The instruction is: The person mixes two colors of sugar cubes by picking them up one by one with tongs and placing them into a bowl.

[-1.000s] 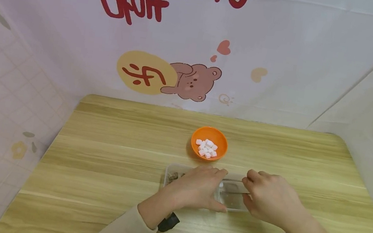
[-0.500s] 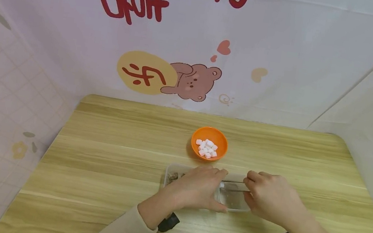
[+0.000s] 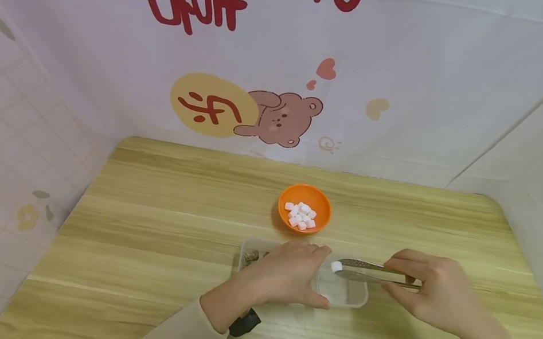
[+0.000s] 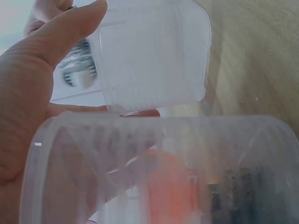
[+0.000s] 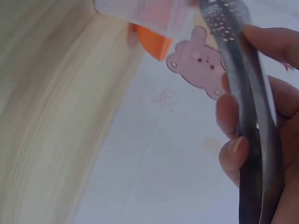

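Observation:
A metal pair of tongs (image 3: pixel 366 271) lies in the grip of my right hand (image 3: pixel 434 285), thumb and fingers on its two arms. Between its tips is a white cube (image 3: pixel 336 267), above the right part of a clear plastic box (image 3: pixel 357 303). My left hand (image 3: pixel 288 270) straddles the box's middle, holding it with the thumb at the near side and fingers toward the far side. Grey-brown pieces (image 3: pixel 251 257) lie in the box's left part, mostly hidden by that hand. In the right wrist view the tongs (image 5: pixel 252 102) are upright and the cube is out of sight.
Behind the box stands an orange bowl (image 3: pixel 324 204) with several white cubes (image 3: pixel 301 215). Wooden tabletop (image 3: pixel 165 224) surrounds both. A white cloth backdrop (image 3: pixel 421 69) with a printed bear (image 3: pixel 284 119) rises at the table's back edge.
My right hand has moved to the right and slightly turned, drawing the tongs and the white cube out from beside my left hand. The left hand and box stay in place.

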A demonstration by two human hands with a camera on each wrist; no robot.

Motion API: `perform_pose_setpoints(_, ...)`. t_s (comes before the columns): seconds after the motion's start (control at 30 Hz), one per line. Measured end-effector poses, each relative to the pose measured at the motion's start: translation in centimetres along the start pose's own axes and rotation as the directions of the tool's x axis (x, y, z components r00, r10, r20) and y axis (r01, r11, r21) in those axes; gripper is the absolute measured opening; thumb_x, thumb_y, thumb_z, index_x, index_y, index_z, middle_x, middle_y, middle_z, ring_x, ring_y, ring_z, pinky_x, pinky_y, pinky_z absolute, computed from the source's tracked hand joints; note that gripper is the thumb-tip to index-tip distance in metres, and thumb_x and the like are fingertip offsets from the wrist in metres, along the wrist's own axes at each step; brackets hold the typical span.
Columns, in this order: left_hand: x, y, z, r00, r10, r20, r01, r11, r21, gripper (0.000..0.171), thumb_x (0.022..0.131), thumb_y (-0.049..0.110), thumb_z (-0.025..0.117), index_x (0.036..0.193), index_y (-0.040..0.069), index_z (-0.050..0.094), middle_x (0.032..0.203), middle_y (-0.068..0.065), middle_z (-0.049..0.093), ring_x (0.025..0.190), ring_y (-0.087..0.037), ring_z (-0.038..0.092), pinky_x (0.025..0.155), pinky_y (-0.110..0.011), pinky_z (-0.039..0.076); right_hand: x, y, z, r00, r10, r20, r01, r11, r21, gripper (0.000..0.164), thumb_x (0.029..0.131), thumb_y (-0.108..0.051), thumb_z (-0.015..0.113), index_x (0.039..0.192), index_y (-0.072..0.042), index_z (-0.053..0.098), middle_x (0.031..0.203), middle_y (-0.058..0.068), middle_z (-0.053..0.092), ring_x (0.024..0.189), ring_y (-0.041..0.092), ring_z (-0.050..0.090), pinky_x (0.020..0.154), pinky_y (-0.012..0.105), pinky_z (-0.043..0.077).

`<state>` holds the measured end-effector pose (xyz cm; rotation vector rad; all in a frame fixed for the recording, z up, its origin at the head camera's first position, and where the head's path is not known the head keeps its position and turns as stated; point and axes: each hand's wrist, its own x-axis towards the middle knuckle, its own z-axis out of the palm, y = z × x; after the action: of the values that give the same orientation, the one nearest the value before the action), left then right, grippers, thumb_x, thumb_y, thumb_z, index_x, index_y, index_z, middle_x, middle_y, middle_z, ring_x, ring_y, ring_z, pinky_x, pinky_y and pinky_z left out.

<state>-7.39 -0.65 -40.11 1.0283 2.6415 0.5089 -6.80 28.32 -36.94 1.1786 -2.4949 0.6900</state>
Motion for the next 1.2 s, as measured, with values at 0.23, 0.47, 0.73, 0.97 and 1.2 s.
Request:
perform_pose_setpoints(0.23,0.1,0.0,-0.1,1.000,0.000,-0.001,0.000,1.000,0.000,0.085,0.084,0.061,0.082,0.143,0.007,0.055,0.120,0.002,0.068,0.113,-0.014,0.061,0.102,-0.030,0.049,0.6,0.9,-0.5,0.989,0.127,-0.073,-0.117,0.985,0.128,0.043,0.063,0.009,0.089,0.096,-0.017,0.079,0.092,-0.012,0.067,0.064,-0.003,0.049,0.051,0.010,0.035)
perform_pose_setpoints(0.47,0.0,0.0,-0.1,1.000,-0.007,-0.003,0.007,1.000,-0.013,0.088,0.084,0.061,0.082,0.147,0.006,0.053,0.131,-0.001,0.067,0.123,-0.017,0.060,0.105,-0.031,0.048,3.1,1.5,1.3,0.969,0.219,-0.116,-0.209,0.974,0.091,0.029,0.072,0.001,0.089,0.094,-0.017,0.080,0.088,-0.009,0.067,0.064,0.001,0.049,0.053,0.014,0.037)
perform_pose_setpoints(0.73,0.0,0.0,-0.1,1.000,0.000,-0.002,0.000,1.000,-0.008,0.090,0.084,0.061,0.081,0.149,0.006,0.051,0.132,-0.001,0.066,0.124,-0.016,0.060,0.109,-0.032,0.046,5.3,2.8,3.9,0.949,0.299,-0.104,-0.289,0.952,0.101,0.018,0.080,-0.005,0.088,0.096,-0.010,0.080,0.091,-0.002,0.071,0.065,0.005,0.053,0.054,0.017,0.043)
perform_pose_setpoints(0.97,0.0,-0.1,-0.1,1.000,0.006,-0.006,-0.007,1.000,-0.011,0.090,0.084,0.061,0.081,0.149,0.006,0.052,0.127,0.000,0.067,0.120,-0.016,0.061,0.106,-0.031,0.047,4.9,3.1,3.9,0.940,0.327,-0.101,-0.311,0.939,0.148,0.021,0.081,-0.003,0.086,0.101,-0.005,0.080,0.094,0.001,0.072,0.065,0.007,0.054,0.053,0.018,0.044)
perform_pose_setpoints(1.2,0.1,0.0,-0.1,1.000,0.001,0.000,-0.001,1.000,-0.017,0.090,0.084,0.061,0.081,0.149,0.005,0.051,0.133,-0.002,0.066,0.124,-0.017,0.060,0.110,-0.032,0.045,3.3,3.8,2.6,0.965,0.173,-0.198,-0.143,0.977,0.155,0.032,0.072,0.001,0.084,0.103,-0.004,0.079,0.093,0.000,0.072,0.062,0.004,0.053,0.051,0.015,0.041)
